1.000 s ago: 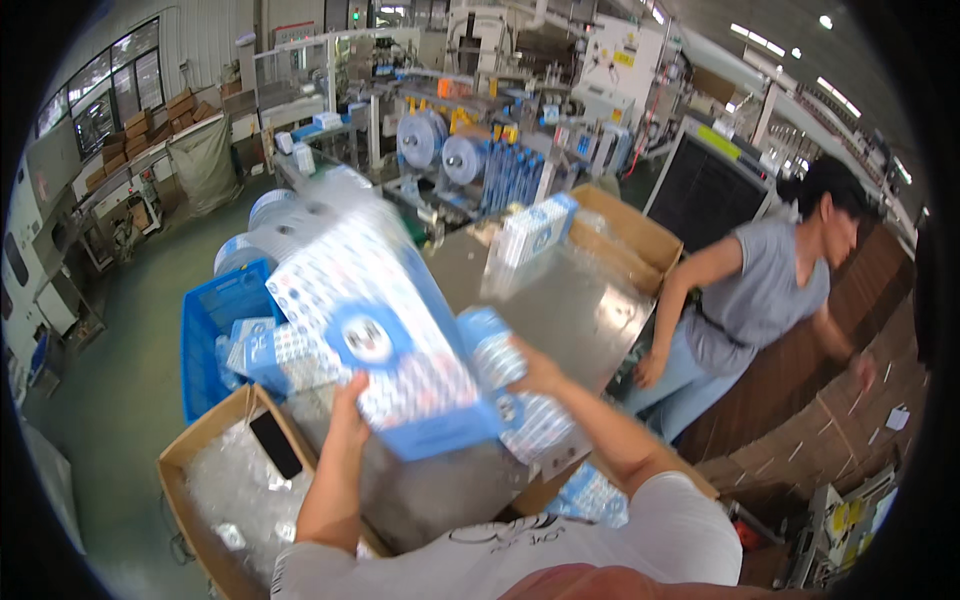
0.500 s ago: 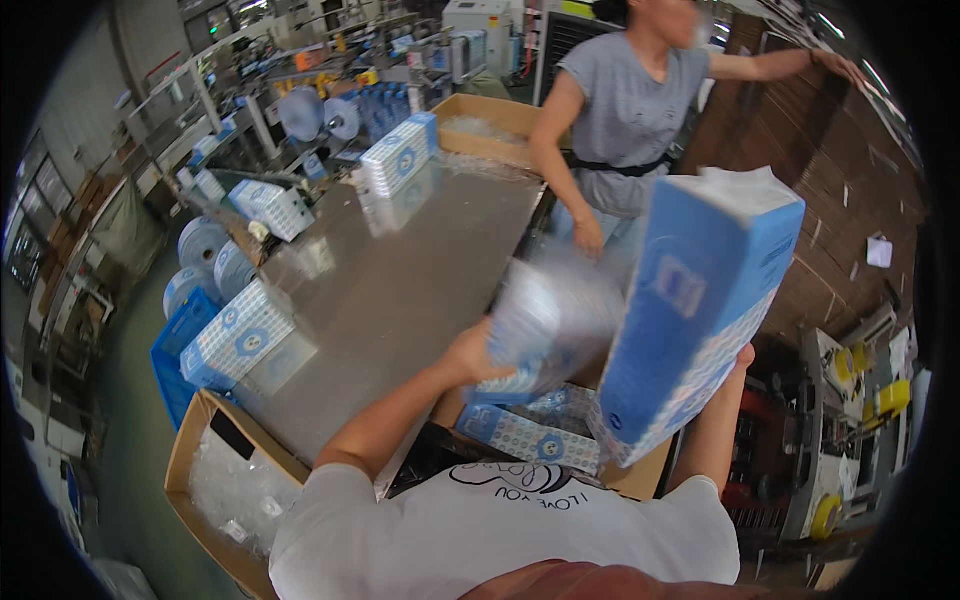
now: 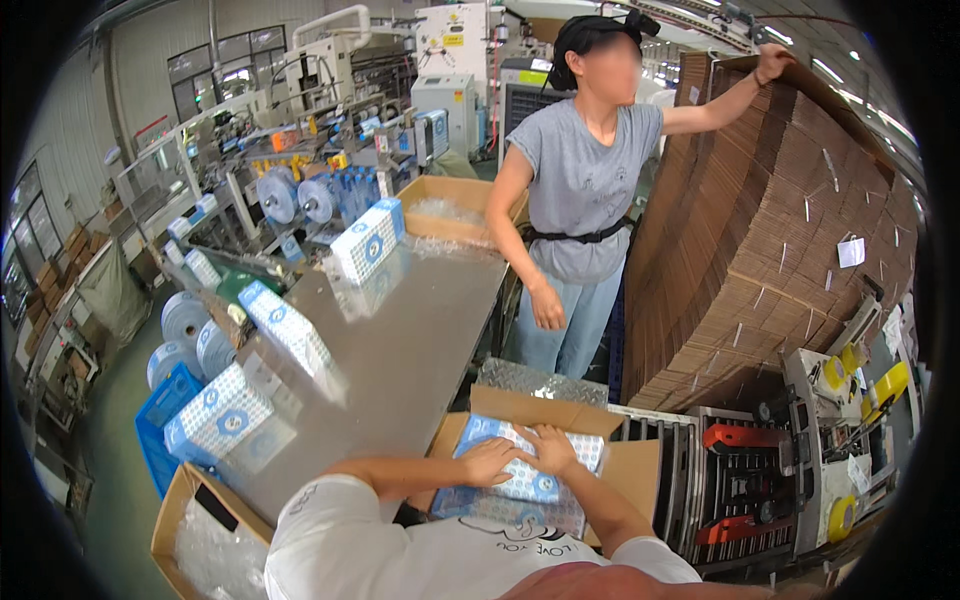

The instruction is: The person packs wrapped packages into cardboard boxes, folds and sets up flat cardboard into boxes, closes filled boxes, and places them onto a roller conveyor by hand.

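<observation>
Palms down, my left hand (image 3: 490, 461) and my right hand (image 3: 548, 450) lie close together on a blue-and-white film-wrapped pack (image 3: 582, 452) inside an open carton (image 3: 634, 478). Both hands have their fingers stretched out, and neither grips anything. More clear film and a patterned pack (image 3: 520, 510) show in the carton's near side, partly covered by my forearms. The carton's flaps stand out to the sides.
Left of the carton is a metal table (image 3: 400, 340) bearing a tilted, blurred pack (image 3: 292, 330), another pack (image 3: 220, 410) and one farther back (image 3: 368, 243). A co-worker (image 3: 580, 190) stands beyond, touching a tall cardboard stack (image 3: 760, 250). Rollers (image 3: 680, 470) lie right.
The packs I was lifting are out of my hands. Both hands have come down flat onto a pack in the carton. A pack at the table's left edge has shifted onto the table.
</observation>
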`<state>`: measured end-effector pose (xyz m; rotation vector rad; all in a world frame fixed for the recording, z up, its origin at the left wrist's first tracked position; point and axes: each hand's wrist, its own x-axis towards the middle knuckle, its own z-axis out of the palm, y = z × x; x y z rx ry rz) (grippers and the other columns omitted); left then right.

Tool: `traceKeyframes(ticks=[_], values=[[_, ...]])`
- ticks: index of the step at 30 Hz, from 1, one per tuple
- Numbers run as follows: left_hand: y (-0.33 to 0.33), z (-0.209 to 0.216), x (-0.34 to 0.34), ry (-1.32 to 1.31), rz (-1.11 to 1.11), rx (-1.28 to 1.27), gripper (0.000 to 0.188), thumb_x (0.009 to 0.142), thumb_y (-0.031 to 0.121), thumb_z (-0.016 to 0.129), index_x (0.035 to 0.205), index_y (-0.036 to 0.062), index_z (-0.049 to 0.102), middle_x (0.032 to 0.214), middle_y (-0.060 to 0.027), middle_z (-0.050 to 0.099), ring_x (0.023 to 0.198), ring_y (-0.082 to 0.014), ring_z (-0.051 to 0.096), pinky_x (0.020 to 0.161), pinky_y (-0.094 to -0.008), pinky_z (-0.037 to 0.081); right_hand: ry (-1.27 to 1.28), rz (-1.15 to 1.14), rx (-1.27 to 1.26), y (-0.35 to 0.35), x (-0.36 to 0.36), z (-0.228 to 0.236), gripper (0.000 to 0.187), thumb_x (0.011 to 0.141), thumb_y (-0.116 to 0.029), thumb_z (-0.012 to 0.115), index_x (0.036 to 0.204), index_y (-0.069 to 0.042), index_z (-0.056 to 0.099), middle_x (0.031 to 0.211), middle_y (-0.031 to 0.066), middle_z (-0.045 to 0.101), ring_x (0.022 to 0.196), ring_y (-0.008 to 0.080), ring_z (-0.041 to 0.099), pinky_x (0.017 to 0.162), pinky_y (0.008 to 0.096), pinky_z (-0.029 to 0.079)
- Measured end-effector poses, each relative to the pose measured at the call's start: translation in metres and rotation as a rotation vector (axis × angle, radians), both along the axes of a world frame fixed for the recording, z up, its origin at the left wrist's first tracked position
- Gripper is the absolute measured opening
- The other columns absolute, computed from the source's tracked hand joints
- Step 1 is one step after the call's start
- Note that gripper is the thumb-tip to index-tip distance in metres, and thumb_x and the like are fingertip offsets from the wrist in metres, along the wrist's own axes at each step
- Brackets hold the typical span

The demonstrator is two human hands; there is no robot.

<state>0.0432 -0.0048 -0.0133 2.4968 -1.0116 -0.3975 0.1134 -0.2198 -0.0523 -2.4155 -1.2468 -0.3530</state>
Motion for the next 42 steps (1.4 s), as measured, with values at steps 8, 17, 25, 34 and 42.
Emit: traceKeyframes(ticks=[8, 17, 25, 34, 42], values=[[0.047, -0.073, 0.011, -0.475, 0.243, -0.021, 0.059, 0.093, 0.034, 0.051, 0.139, -0.0006, 0.037, 0.148, -0.0210, 0.031, 0.136, -0.0366, 0.031, 0.112, -0.0477, 0.024, -0.051, -0.362, -0.071, -0.115, -0.048, -0.010, 0.058, 0.086, -0.034, 0.063, 0.136, -0.009, 0.048, 0.110, 0.0175, 0.060, 0.106, 0.0359, 0.053, 0.092, 0.0455, 0.041], [0.030, -0.138, 0.034, 0.181, 1.170, -0.803, 0.072, 0.093, 0.042, 0.051, 0.140, -0.0083, 0.032, 0.138, -0.0316, 0.039, 0.132, -0.0403, 0.036, 0.111, -0.0421, 0.027, 0.929, -1.250, 0.594, -0.238, -0.088, 0.021, 0.029, 0.078, -0.015, 0.076, 0.092, 0.009, 0.068, 0.086, 0.0170, 0.069, 0.076, 0.0287, 0.068, 0.069, 0.0400, 0.053], [-0.013, -0.004, 0.027, -0.040, 0.929, -0.344, 0.034, 0.088, 0.033, 0.059, 0.103, 0.0017, 0.060, 0.086, -0.0222, 0.067, 0.082, -0.0420, 0.065, 0.073, -0.0501, 0.051, 0.581, -1.098, 0.384, -0.309, -0.110, 0.045, 0.045, 0.078, -0.021, 0.073, 0.115, 0.001, 0.060, 0.106, 0.0124, 0.067, 0.097, 0.0231, 0.064, 0.081, 0.0369, 0.051], [-0.174, -0.009, 0.013, 0.242, -0.061, 0.604, 0.094, 0.089, 0.064, 0.044, 0.152, 0.0102, -0.001, 0.154, -0.0283, -0.006, 0.142, -0.0417, -0.018, 0.115, -0.0521, 0.003, 1.132, 0.088, -0.332, -0.228, -0.083, 0.055, 0.109, 0.073, -0.076, 0.057, 0.141, 0.004, 0.028, 0.133, 0.0305, 0.043, 0.128, 0.0404, 0.038, 0.108, 0.0428, 0.030], [-0.135, -0.075, 0.019, 0.149, 0.263, 0.118, 0.073, 0.091, 0.059, 0.046, 0.143, 0.0079, 0.040, 0.151, -0.0223, 0.027, 0.145, -0.0387, 0.005, 0.116, -0.0447, 0.016, 0.061, -0.312, -0.313, -0.217, -0.049, 0.072, 0.105, 0.064, -0.047, 0.081, 0.144, -0.003, 0.030, 0.143, 0.0240, 0.035, 0.137, 0.0431, 0.025, 0.114, 0.0512, 0.021]])
